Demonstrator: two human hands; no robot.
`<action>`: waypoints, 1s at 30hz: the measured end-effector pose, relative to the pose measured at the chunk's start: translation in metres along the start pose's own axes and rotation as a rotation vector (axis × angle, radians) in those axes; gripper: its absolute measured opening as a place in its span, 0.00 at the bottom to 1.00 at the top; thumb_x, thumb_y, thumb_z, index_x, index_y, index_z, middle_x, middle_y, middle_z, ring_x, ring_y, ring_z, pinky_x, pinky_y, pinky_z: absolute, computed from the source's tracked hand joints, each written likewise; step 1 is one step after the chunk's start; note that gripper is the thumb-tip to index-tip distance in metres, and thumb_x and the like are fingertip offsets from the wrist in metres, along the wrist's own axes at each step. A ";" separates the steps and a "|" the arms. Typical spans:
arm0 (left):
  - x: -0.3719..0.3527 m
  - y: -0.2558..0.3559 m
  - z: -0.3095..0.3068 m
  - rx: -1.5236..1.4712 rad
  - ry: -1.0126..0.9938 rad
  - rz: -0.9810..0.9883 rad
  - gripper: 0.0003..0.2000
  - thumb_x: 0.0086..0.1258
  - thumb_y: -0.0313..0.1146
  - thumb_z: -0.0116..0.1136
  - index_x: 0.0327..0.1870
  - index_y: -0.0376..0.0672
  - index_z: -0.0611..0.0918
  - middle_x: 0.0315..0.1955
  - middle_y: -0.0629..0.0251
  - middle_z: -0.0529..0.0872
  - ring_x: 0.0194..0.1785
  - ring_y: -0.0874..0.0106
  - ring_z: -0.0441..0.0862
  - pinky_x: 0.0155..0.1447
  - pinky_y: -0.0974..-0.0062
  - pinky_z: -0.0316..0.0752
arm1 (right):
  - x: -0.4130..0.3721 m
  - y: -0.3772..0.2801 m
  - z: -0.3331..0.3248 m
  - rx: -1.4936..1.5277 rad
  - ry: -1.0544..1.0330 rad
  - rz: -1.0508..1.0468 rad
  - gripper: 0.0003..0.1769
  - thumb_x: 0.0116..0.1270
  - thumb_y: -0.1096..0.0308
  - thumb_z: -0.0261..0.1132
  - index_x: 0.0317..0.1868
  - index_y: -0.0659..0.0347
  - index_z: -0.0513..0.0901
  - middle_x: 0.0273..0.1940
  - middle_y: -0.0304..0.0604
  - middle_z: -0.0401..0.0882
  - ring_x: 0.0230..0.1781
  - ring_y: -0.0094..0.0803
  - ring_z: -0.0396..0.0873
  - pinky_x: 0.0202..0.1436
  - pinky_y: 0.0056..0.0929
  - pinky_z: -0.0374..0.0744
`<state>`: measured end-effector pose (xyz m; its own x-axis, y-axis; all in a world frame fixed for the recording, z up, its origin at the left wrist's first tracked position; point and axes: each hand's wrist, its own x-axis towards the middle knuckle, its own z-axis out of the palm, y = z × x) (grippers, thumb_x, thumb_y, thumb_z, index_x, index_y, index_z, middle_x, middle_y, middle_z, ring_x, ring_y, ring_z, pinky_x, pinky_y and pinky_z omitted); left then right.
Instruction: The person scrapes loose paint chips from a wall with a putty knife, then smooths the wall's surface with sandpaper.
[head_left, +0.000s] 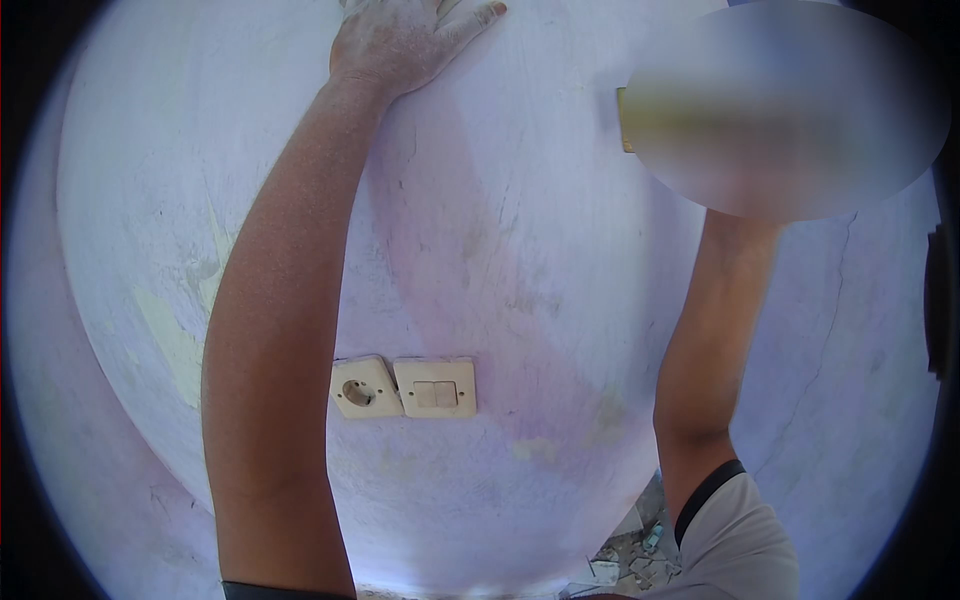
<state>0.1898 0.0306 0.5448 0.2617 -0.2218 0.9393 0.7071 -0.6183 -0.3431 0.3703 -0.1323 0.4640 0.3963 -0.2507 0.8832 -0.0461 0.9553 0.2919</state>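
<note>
My left hand [400, 45] lies flat on the pale wall [500, 230] at the top of the view, dusted white, with the thumb stretched out to the right. Its fingertips run past the upper edge of the picture. On the right my other arm reaches up, and a blurred oval hides my right hand [755, 175]. The short end of a yellow, straight-edged thing [626, 120] pokes out of the blur's left side, close to the wall. Whether my right fingers grip it, I cannot tell.
A cream wall socket [364, 388] and a double light switch [436, 387] sit side by side between my arms. Flaked patches [170, 335] mark the wall on the left. Rubble [640, 560] lies on the floor at the lower right. Something dark [937, 300] stands at the far right edge.
</note>
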 end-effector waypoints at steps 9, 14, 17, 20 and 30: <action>-0.002 0.004 -0.003 0.002 -0.012 -0.002 0.35 0.73 0.58 0.43 0.73 0.42 0.60 0.75 0.57 0.55 0.79 0.61 0.43 0.80 0.57 0.38 | 0.004 -0.003 0.000 -0.055 0.093 -0.023 0.13 0.67 0.69 0.56 0.26 0.53 0.62 0.16 0.29 0.48 0.14 0.21 0.50 0.22 0.25 0.57; -0.003 0.007 -0.006 0.004 0.001 -0.009 0.35 0.73 0.58 0.43 0.73 0.41 0.60 0.75 0.57 0.54 0.79 0.61 0.44 0.80 0.57 0.38 | 0.004 0.010 0.001 -0.121 0.077 0.017 0.18 0.67 0.68 0.58 0.22 0.52 0.59 0.16 0.30 0.49 0.14 0.21 0.50 0.21 0.25 0.57; -0.005 0.008 -0.007 -0.021 -0.003 -0.014 0.36 0.73 0.57 0.44 0.73 0.40 0.60 0.75 0.56 0.54 0.79 0.60 0.44 0.80 0.57 0.39 | 0.009 -0.010 -0.007 -0.012 0.036 -0.013 0.17 0.67 0.68 0.57 0.23 0.54 0.60 0.16 0.31 0.49 0.14 0.22 0.51 0.21 0.26 0.58; 0.003 -0.003 0.006 0.029 0.007 0.002 0.36 0.73 0.57 0.44 0.73 0.40 0.60 0.75 0.56 0.55 0.79 0.61 0.44 0.80 0.57 0.39 | 0.006 0.012 -0.002 -0.080 0.099 0.030 0.15 0.67 0.69 0.57 0.24 0.54 0.60 0.16 0.31 0.49 0.14 0.22 0.51 0.22 0.27 0.58; 0.000 -0.001 0.003 0.005 0.017 0.016 0.36 0.72 0.57 0.45 0.73 0.40 0.61 0.75 0.57 0.55 0.79 0.61 0.44 0.80 0.57 0.39 | 0.005 0.010 -0.003 -0.047 0.071 0.070 0.14 0.67 0.69 0.57 0.25 0.53 0.61 0.17 0.30 0.50 0.15 0.21 0.51 0.22 0.25 0.58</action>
<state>0.1906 0.0333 0.5455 0.2622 -0.2446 0.9335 0.7061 -0.6107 -0.3583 0.3749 -0.1233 0.4706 0.4580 -0.1732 0.8719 -0.0332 0.9768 0.2114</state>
